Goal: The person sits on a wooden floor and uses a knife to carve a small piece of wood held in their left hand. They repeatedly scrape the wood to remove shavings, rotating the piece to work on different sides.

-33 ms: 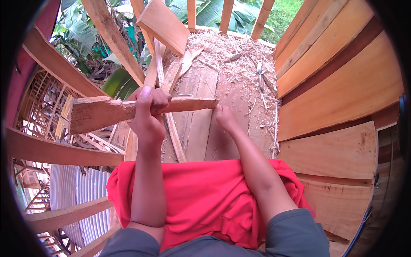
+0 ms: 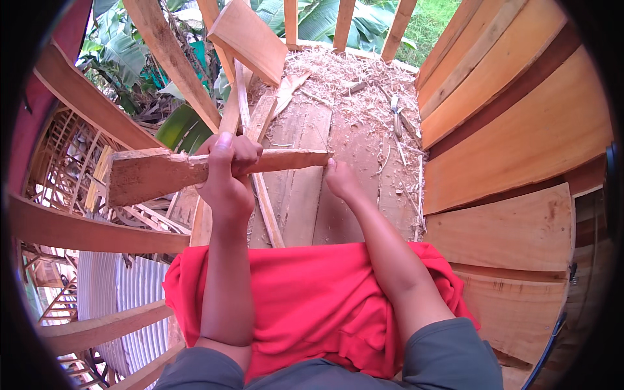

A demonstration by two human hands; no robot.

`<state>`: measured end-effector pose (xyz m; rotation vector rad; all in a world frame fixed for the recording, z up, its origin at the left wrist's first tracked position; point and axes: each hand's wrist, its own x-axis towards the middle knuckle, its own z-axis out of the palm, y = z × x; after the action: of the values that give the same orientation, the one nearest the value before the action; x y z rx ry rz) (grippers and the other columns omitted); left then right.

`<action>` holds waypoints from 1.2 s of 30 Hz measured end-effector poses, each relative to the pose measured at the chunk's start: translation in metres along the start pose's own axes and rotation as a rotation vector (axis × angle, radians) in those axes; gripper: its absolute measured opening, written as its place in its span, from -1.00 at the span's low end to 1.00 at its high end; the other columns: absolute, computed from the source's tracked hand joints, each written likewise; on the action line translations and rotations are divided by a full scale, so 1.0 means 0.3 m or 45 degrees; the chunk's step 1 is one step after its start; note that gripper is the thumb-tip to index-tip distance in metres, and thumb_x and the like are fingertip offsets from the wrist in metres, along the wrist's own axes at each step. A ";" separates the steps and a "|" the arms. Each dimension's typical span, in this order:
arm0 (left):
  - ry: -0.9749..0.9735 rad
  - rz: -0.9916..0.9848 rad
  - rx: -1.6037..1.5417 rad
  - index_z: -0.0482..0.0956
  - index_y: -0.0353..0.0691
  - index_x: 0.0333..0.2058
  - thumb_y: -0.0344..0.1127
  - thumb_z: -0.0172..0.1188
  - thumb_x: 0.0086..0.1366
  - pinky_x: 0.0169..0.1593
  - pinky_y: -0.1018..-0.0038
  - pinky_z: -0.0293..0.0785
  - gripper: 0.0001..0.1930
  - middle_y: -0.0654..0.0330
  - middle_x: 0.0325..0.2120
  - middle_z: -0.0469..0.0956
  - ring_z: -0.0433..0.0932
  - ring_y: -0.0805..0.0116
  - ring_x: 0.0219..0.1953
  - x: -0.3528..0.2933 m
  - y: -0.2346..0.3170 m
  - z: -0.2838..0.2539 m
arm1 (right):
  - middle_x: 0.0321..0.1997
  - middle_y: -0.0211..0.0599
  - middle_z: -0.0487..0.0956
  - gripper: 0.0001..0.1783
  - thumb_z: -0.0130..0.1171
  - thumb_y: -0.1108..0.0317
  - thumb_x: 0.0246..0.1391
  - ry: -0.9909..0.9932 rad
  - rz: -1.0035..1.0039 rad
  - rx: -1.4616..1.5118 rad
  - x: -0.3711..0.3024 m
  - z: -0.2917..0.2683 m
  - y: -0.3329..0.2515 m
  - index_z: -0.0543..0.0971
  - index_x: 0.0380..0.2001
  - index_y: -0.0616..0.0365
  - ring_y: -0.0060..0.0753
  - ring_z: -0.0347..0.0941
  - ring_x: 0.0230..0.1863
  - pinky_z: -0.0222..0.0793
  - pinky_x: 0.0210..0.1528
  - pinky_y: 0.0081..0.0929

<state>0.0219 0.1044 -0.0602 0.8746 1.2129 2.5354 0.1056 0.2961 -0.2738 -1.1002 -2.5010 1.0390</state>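
Observation:
A rough-cut piece of wood lies crosswise in front of me, wide and blocky at its left end, stepping in at a notch to a narrower bar that runs right. My left hand is closed in a fist around the bar just right of the notch, thumb on top. At the far right tip, my right hand pinches the end, its thumb against the corner and its other fingers mostly hidden. Red cloth covers my lap beneath both forearms.
Wood shavings litter the far plank floor, where a tool with a metal part lies. A board leans at the far left beside loose strips. Plank walling rises on the right; slatted rails stand left.

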 end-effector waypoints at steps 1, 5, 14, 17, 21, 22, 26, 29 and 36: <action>-0.015 0.003 0.004 0.09 -0.15 -0.66 -0.37 -0.12 0.36 -0.43 0.42 0.13 -0.64 0.33 -0.75 0.06 0.01 0.50 -0.65 -0.004 0.000 0.000 | -0.26 0.20 0.58 -0.48 -0.24 0.05 0.36 -0.082 -0.101 0.072 0.010 0.000 -0.009 0.53 -0.29 0.31 0.23 0.51 -0.15 0.35 -0.09 0.00; 0.032 0.005 0.006 0.09 -0.15 -0.66 -0.36 -0.11 0.35 -0.44 0.42 0.13 -0.63 0.33 -0.75 0.05 0.00 0.50 -0.66 -0.008 0.004 -0.008 | -0.10 0.22 0.58 -0.44 -0.28 0.05 0.36 -0.250 0.041 0.045 -0.011 -0.047 -0.045 0.57 -0.19 0.31 0.25 0.48 0.01 0.34 0.07 0.03; 0.049 0.001 -0.003 0.11 -0.16 -0.66 -0.36 -0.11 0.36 -0.44 0.42 0.15 -0.63 0.33 -0.75 0.07 0.03 0.50 -0.65 -0.002 0.003 0.001 | -0.25 0.33 0.56 -0.44 -0.22 0.08 0.36 -0.195 0.041 0.103 0.004 -0.052 -0.048 0.57 -0.37 0.37 0.26 0.52 -0.12 0.36 -0.05 0.04; -0.024 0.025 0.021 0.14 -0.17 -0.66 -0.38 -0.10 0.36 -0.45 0.42 0.16 -0.64 0.33 -0.75 0.10 0.06 0.50 -0.65 -0.013 0.011 -0.020 | -0.26 0.35 0.57 -0.43 -0.22 0.08 0.36 -0.181 -0.021 0.089 -0.028 -0.065 -0.132 0.57 -0.34 0.41 0.28 0.52 -0.12 0.36 -0.04 0.04; -0.022 0.004 -0.033 0.13 -0.16 -0.66 -0.40 -0.11 0.35 -0.46 0.43 0.13 -0.65 0.34 -0.75 0.09 0.03 0.52 -0.66 -0.015 -0.002 0.004 | -0.24 0.34 0.57 -0.45 -0.21 0.09 0.35 -0.177 0.054 0.099 -0.021 -0.056 -0.023 0.57 -0.28 0.42 0.29 0.52 -0.09 0.38 -0.02 0.02; -0.017 0.001 -0.035 0.12 -0.16 -0.66 -0.40 -0.11 0.36 -0.46 0.43 0.13 -0.64 0.34 -0.75 0.09 0.03 0.52 -0.66 -0.013 -0.004 0.022 | -0.26 0.33 0.57 -0.46 -0.20 0.09 0.36 -0.086 0.198 -0.007 0.006 -0.030 0.044 0.56 -0.28 0.41 0.28 0.52 -0.10 0.37 -0.04 0.02; 0.007 0.026 0.045 0.10 -0.15 -0.66 -0.39 -0.12 0.36 -0.46 0.44 0.11 -0.64 0.34 -0.75 0.08 -0.01 0.52 -0.66 -0.019 0.017 -0.007 | -0.21 0.26 0.59 -0.46 -0.24 0.05 0.35 -0.193 -0.170 0.188 -0.053 -0.074 -0.169 0.58 -0.24 0.32 0.27 0.52 -0.09 0.36 -0.01 0.04; 0.026 0.002 0.005 0.11 -0.15 -0.66 -0.39 -0.12 0.36 -0.46 0.43 0.11 -0.64 0.34 -0.75 0.08 0.00 0.52 -0.66 -0.018 0.003 0.010 | -0.29 0.26 0.56 -0.48 -0.24 0.08 0.36 -0.104 -0.029 0.037 -0.028 -0.029 -0.017 0.53 -0.34 0.31 0.33 0.48 -0.18 0.34 -0.12 0.04; 0.022 0.013 0.024 0.10 -0.15 -0.66 -0.38 -0.11 0.36 -0.46 0.44 0.11 -0.63 0.34 -0.76 0.08 0.00 0.51 -0.66 -0.023 0.004 -0.011 | -0.23 0.23 0.58 -0.48 -0.25 0.06 0.36 -0.198 -0.204 0.110 -0.031 -0.068 -0.070 0.55 -0.23 0.30 0.31 0.50 -0.12 0.36 -0.07 0.07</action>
<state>0.0256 0.0987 -0.0639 0.8671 1.2430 2.5482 0.1095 0.2903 -0.2438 -0.8089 -2.5850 1.2148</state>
